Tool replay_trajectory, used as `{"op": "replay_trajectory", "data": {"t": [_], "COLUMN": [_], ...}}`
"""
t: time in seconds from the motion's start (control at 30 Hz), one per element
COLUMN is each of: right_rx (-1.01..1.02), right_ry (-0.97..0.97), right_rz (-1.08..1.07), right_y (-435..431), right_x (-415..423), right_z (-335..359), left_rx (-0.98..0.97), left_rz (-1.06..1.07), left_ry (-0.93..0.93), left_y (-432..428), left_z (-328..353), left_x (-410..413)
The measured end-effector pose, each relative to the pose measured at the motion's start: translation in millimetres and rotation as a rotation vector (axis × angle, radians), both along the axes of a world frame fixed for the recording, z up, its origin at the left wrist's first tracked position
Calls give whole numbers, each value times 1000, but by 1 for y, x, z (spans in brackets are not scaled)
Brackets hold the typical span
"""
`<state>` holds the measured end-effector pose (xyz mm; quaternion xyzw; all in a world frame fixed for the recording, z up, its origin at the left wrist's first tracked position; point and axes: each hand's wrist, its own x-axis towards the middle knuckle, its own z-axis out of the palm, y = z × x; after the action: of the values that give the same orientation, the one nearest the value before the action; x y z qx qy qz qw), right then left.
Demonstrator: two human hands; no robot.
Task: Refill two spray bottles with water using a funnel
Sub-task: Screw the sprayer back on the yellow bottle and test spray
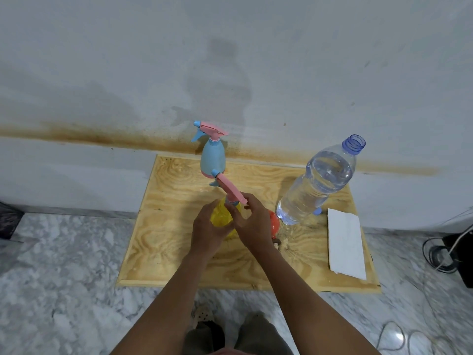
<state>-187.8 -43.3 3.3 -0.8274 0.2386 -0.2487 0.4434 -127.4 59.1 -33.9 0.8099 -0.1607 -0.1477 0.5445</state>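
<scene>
Between the hands, on the worktop [166, 226]: yellow spray bottle [221, 219], left hand [207, 231] clamped round its body, right hand [253, 224] pinching its spray head [231, 188] at the collar. Probably unscrewing: keep body upright, twist collar only. Funnel [272, 224] just right of them.

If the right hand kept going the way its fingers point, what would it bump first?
The pink spray head on the yellow bottle, which the right hand seems to pinch; beyond, probably the blue spray bottle.
</scene>
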Motion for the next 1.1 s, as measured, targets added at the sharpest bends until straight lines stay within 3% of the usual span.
{"op": "replay_trajectory", "data": {"t": [0.2, 0.47, 0.73, 0.97, 1.1], "right_rx": [29, 5, 193, 117, 147], "right_ry": [-18, 93, 33, 56, 49], "right_rz": [-50, 96, 12, 145, 43], "right_y": [9, -8, -5, -10, -7], "right_x": [0, -1, 7, 10, 5], "right_z": [-3, -2, -2, 4, -2], "left_rx": [-4, 51, 15, 6, -14], "left_rz": [1, -11, -8, -36, -34], "left_ry": [-34, 22, -4, -24, -24], "left_y": [1, -1, 0, 2, 1], "left_z": [1, 0, -2, -2, -1], "left_x": [0, 1, 1, 3, 2]}}
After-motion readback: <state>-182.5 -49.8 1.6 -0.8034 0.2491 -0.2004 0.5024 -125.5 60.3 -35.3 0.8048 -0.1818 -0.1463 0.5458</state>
